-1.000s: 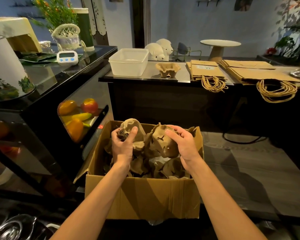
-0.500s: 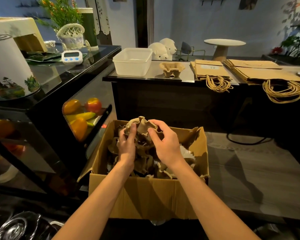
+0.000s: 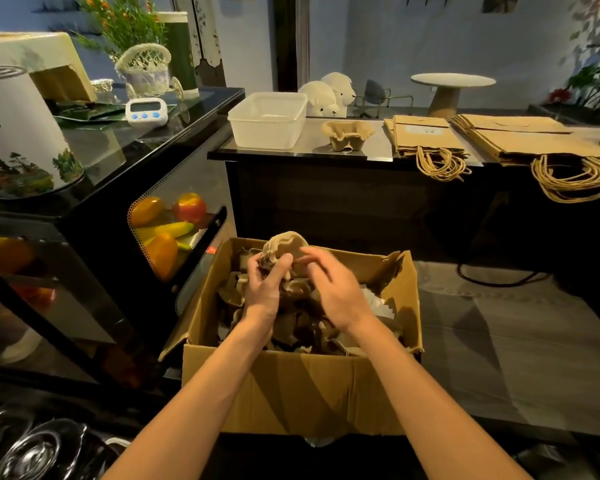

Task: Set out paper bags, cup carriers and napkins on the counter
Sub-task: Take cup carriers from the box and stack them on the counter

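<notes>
Half lifting a cup carrier (image 3: 285,242) over the far edge of the cardboard box (image 3: 291,389), gripping with the left hand (image 3: 264,289), right hand (image 3: 333,292) spread beside. Maybe tearing it by tugging from stuck ones.

Counter (image 3: 378,145), 12 o'clock, held: plastic tub (image 3: 267,121) at 9 o'clock end; cup carrier (image 3: 347,133) beside it; smaller bag stack (image 3: 426,135) and larger bag stack (image 3: 520,136) toward 3 o'clock, handles overhanging.

The room is dim. Warm light from above falls on the cardboard box (image 3: 291,393) and the forearms (image 3: 222,382), which cast shadows on its front. Reflections sheen the black display case (image 3: 136,140). The right hand (image 3: 329,292) is motion-blurred. Straight edges bow, and the lower corners are dark.
</notes>
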